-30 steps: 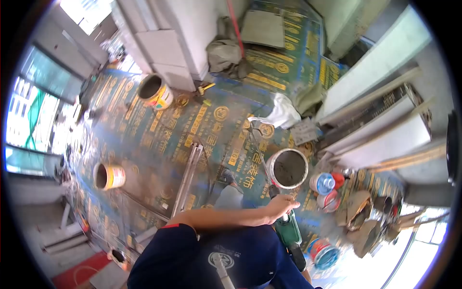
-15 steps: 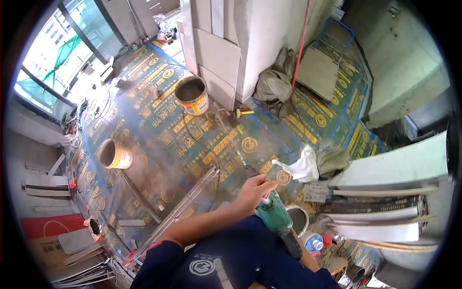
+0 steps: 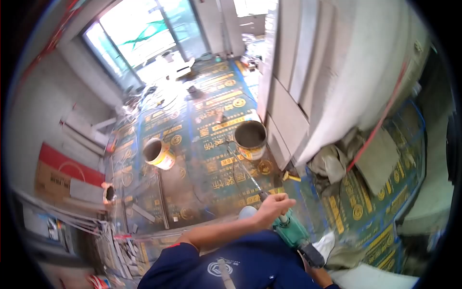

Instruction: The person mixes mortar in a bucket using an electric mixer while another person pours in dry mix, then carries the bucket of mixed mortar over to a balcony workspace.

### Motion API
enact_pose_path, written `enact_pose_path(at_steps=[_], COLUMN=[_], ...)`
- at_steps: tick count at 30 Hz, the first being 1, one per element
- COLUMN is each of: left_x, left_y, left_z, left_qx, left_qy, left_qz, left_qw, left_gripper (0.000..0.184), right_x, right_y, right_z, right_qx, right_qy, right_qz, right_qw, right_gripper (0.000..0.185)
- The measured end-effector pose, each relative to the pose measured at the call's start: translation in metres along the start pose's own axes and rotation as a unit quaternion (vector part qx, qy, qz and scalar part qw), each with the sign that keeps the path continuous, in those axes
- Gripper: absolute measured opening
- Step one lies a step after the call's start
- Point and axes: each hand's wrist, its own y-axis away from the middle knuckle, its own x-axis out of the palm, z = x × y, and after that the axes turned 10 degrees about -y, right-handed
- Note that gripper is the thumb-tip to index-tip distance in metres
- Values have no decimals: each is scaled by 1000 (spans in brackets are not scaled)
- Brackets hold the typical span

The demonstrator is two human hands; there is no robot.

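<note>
My left hand (image 3: 276,208) is closed around the front grip of a green power drill (image 3: 290,232). From the drill a long metal shaft (image 3: 250,177) runs forward and left, towards the front of a bucket (image 3: 251,137); its far end is hard to make out. At the drill's black rear end my right hand (image 3: 309,266) grips the handle, mostly hidden behind it, with the forearm below. The bucket has a yellow and white label and a grey-coated inside. A second similar bucket (image 3: 160,154) stands further left.
Printed green protective sheeting (image 3: 211,166) covers the floor. Grey boards (image 3: 284,130) lean on the wall corner, with a yellow-handled tool (image 3: 291,177) at their foot. Crumpled sacks (image 3: 329,161) lie to the right. A long metal strip (image 3: 163,200) lies on the floor at left.
My view has turned left and up, so the buckets and window appear further right. The drill stays in my hands, and its shaft now shows pointing towards the nearer bucket.
</note>
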Motion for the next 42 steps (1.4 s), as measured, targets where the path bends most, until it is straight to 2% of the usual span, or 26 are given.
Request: enact_pose_path(at_steps=[3,5,9,13,18,19,21,23,26,27,29,30,32,33,34,35,36,37,38,39,41,42], left_x=[-4,-13,-39,-90,-200,-220,-269,-316,-377,-401,-427,-440,-458,-469,-485,-439,-452,-464,-466,-466,-468,-470], left_y=[-33,-68,-132,-220,-350,-361,-416,-462,-502,-518,-502,-504,-511,-506,-496,-467,-476,-473,-477,-479,-480,-479], left_z=[-21,-24,-43,-46,-25,-49,-21,-6,-11,12,11,30,88,116,150,-2,43,62,69,74,72,78], left_qx=[-28,-30,-25,-39,-115,-199,-213,-201,-249,-284,-283,-288,-223,-151,-241,-335,-271,-278,-259,-247,-256,-258], left_qy=[-37,26,23,84,120,83,137,256,295,279,323,323,330,457,452,307,387,448,431,426,420,418], left_qz=[9,25,34,31,-55,-113,-154,-207,-246,-298,-291,-293,-358,-250,-291,-353,-347,-303,-322,-335,-343,-341], left_qw=[999,999,999,995,985,970,955,923,889,868,855,853,844,840,808,818,810,794,802,803,800,801], left_gripper=[30,31,33,32,16,17,21,24,22,22,19,19,16,13,24,14,16,19,29,29,30,30], right_x=[-25,-39,-56,-51,-24,-16,-4,3,12,12,8,5,-1,-1,-3,-4,-4,-4,-2,2,10,9], right_y=[-40,-68,-128,-208,-306,-324,-352,-377,-426,-442,-467,-479,-497,-500,-509,-503,-506,-498,-507,-502,-513,-506], right_z=[15,27,55,88,141,153,170,186,215,225,248,260,252,261,230,228,240,260,239,229,184,196], right_qx=[6,15,37,64,108,114,128,134,130,126,120,116,86,118,50,9,51,50,124,20,109,112], right_qy=[29,45,69,91,113,121,132,143,174,189,232,254,303,288,319,294,315,293,188,278,195,193], right_qz=[8,9,4,-3,-27,-28,-25,-23,-5,5,30,44,87,76,120,99,121,88,60,71,46,44], right_qw=[1000,999,997,994,987,986,983,980,976,974,965,959,945,947,939,951,940,951,973,958,974,974], right_gripper=[41,41,41,41,40,40,40,40,40,40,38,37,35,34,37,45,47,45,41,39,42,42])
